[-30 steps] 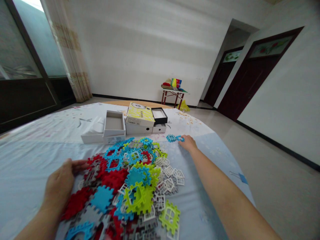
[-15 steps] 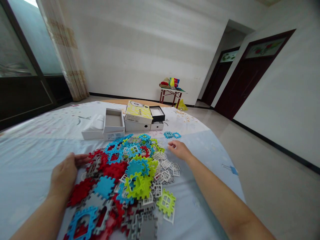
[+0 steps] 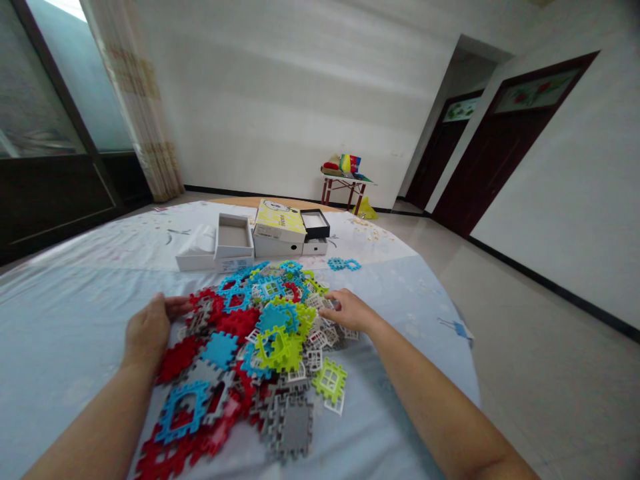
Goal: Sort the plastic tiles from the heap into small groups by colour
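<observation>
A heap of plastic building tiles with notched edges lies before me, in red, grey, blue and lime green. At its left edge my left hand [image 3: 149, 328] rests open, fingers stretched against the red tiles [image 3: 206, 303]. My right hand [image 3: 350, 311] is at the right side, over the small white window frames [image 3: 327, 331]. Its thumb and forefinger are apart, with nothing seen between them; the other fingers are partly hidden. Nearer me are a lime green window tile [image 3: 331, 379], a blue frame tile [image 3: 183, 408] and a grey tile [image 3: 296, 427].
Behind the heap stand an open grey-lined box [image 3: 235, 233], a yellow and white box [image 3: 280, 221] and a black box [image 3: 315, 223]. Two joined blue pieces [image 3: 337, 264] lie beyond my right hand. A light blue cloth [image 3: 400, 293] covers the round table.
My right hand has moved left onto the white window frames, and its thumb and forefinger have parted. My left hand stays against the red tiles. The view has shifted slightly.
</observation>
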### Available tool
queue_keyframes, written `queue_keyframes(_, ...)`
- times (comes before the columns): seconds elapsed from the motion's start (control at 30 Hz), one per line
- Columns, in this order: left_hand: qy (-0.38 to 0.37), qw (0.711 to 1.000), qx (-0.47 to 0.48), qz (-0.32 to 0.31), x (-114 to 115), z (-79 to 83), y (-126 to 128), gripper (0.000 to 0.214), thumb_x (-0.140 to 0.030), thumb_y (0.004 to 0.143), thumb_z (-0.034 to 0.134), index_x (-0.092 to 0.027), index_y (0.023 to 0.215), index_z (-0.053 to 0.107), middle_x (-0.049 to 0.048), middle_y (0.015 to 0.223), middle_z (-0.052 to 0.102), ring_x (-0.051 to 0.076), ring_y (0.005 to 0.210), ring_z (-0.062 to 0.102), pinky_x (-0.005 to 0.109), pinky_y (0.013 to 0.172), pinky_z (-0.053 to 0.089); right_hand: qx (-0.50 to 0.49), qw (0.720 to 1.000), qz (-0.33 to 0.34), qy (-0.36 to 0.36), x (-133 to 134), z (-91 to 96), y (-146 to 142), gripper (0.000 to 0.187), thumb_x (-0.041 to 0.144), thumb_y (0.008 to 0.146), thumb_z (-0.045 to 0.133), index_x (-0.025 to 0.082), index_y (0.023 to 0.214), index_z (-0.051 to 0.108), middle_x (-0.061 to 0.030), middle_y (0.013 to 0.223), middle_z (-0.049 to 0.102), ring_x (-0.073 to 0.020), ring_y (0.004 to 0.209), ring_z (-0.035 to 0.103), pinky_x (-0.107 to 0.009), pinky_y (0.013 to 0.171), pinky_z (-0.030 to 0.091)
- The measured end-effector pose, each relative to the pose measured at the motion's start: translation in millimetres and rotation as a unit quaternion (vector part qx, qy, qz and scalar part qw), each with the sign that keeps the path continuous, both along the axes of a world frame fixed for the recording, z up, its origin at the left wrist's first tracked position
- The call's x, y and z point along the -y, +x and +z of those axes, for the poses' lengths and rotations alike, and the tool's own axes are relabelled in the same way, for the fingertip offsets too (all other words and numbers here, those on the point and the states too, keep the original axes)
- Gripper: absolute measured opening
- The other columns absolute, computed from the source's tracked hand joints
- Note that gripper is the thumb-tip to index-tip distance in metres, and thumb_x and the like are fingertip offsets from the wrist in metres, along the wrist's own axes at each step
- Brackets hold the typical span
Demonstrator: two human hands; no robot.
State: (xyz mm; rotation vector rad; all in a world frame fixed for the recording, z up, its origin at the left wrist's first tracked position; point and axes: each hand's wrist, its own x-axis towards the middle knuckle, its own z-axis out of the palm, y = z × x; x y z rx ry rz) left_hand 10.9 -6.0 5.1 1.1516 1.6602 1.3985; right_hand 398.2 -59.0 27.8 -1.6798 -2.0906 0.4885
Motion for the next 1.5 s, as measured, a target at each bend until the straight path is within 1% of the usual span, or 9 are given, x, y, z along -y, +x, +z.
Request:
queue_keyframes(0.17, 0.003, 0.989, -0.141, -0.052, 9.3, 9.8, 12.0, 0.043, -0.039, 0.082, 0.032, -0.010, 0.085, 0.063, 0.0076, 0.077, 0.069, 0.020, 0.079, 0.062, 0.030, 0.080, 0.045, -0.005, 0.999, 0.031, 0.005, 10.7, 2.2, -14.6, 0.032, 0.040, 0.081, 0.051, 0.017, 0.101, 0.061, -0.0051, 0.088, 0.063, -0.0161, 0.079, 0.057, -0.027, 0.073, 0.043)
queue_keyframes(0.3, 0.018, 0.943, -0.320, -0.092, 17.8, 18.3, 29.0, 0.045, -0.048, 0.079, 0.035, -0.016, 0.087, 0.066, 0.0071, 0.087, 0.069, 0.024, 0.087, 0.061, 0.030, 0.077, 0.044, -0.013, 0.999, 0.032, 0.025, 14.3, 4.9, -27.3, 0.026, 0.033, 0.082, 0.049, 0.017, 0.097, 0.062, -0.0053, 0.084, 0.063, -0.0148, 0.073, 0.056, -0.026, 0.068, 0.043)
queue_keyframes(0.4, 0.026, 0.926, -0.359, -0.115, 19.3, 19.4, 36.4, 0.046, -0.050, 0.078, 0.035, -0.018, 0.090, 0.066, 0.0062, 0.087, 0.069, 0.023, 0.083, 0.062, 0.028, 0.075, 0.044, -0.017, 0.998, 0.043, 0.041, 16.3, 9.3, -31.9, 0.024, 0.028, 0.081, 0.049, 0.016, 0.098, 0.062, -0.0062, 0.085, 0.062, -0.0156, 0.074, 0.056, -0.027, 0.070, 0.044)
queue_keyframes(0.53, 0.019, 0.923, -0.367, -0.113, 16.9, 15.2, 36.0, 0.050, -0.051, 0.078, 0.035, -0.016, 0.095, 0.066, 0.0090, 0.096, 0.068, 0.023, 0.088, 0.061, 0.029, 0.080, 0.043, -0.040, 0.992, 0.052, 0.108, 22.5, 17.0, -35.8, 0.030, 0.018, 0.078, 0.049, 0.013, 0.106, 0.059, -0.0096, 0.097, 0.059, -0.0184, 0.092, 0.053, -0.033, 0.086, 0.040)
queue_keyframes(0.7, 0.013, 0.925, -0.366, -0.104, 17.0, 13.6, 37.5, 0.048, -0.051, 0.078, 0.034, -0.018, 0.093, 0.066, 0.0093, 0.094, 0.069, 0.024, 0.090, 0.060, 0.030, 0.081, 0.043, -0.089, 0.982, 0.150, 0.078, 33.8, 22.5, -50.8, 0.060, 0.034, 0.071, 0.062, 0.019, 0.126, 0.043, -0.0100, 0.120, 0.048, -0.0220, 0.113, 0.044, -0.038, 0.097, 0.034)
queue_keyframes(0.9, -0.003, 0.930, -0.359, -0.084, 18.3, 15.8, 45.0, 0.052, -0.052, 0.077, 0.032, -0.016, 0.095, 0.067, 0.0101, 0.099, 0.068, 0.025, 0.097, 0.059, 0.031, 0.085, 0.043, -0.095, 0.982, 0.150, 0.066, 36.2, 24.5, -65.2, 0.083, 0.038, 0.065, 0.067, 0.020, 0.135, 0.028, -0.0115, 0.129, 0.038, -0.0238, 0.122, 0.035, -0.039, 0.103, 0.027)
queue_keyframes(1.1, -0.003, 0.945, -0.317, -0.080, 18.8, 18.6, 49.4, 0.056, -0.052, 0.075, 0.034, -0.012, 0.097, 0.067, 0.0111, 0.101, 0.067, 0.026, 0.100, 0.058, 0.032, 0.090, 0.041, -0.104, 0.977, 0.175, 0.058, 40.2, 28.1, -69.0, 0.079, 0.050, 0.056, 0.073, 0.023, 0.123, 0.041, -0.0088, 0.125, 0.038, -0.0236, 0.120, 0.036, -0.038, 0.103, 0.029)
queue_keyframes(1.33, -0.014, 0.967, -0.243, -0.080, 22.0, 25.5, 53.5, 0.051, -0.049, 0.075, 0.035, -0.014, 0.097, 0.065, 0.0080, 0.098, 0.068, 0.025, 0.096, 0.059, 0.034, 0.088, 0.043, -0.099, 0.978, 0.154, 0.103, 37.4, 16.7, -79.6, 0.055, 0.027, 0.066, 0.066, 0.022, 0.117, 0.044, -0.0073, 0.115, 0.050, -0.0216, 0.111, 0.044, -0.037, 0.097, 0.034)
queue_keyframes(1.5, -0.022, 0.963, -0.237, -0.126, 19.2, 43.6, 42.4, 0.056, -0.057, 0.069, 0.040, -0.014, 0.092, 0.066, 0.0062, 0.090, 0.069, 0.025, 0.091, 0.061, 0.032, 0.085, 0.044, -0.128, 0.979, 0.120, 0.099, 32.6, 19.0, -68.5, 0.045, 0.022, 0.066, 0.062, 0.020, 0.109, 0.049, -0.0047, 0.103, 0.057, -0.0178, 0.096, 0.052, -0.032, 0.086, 0.040)
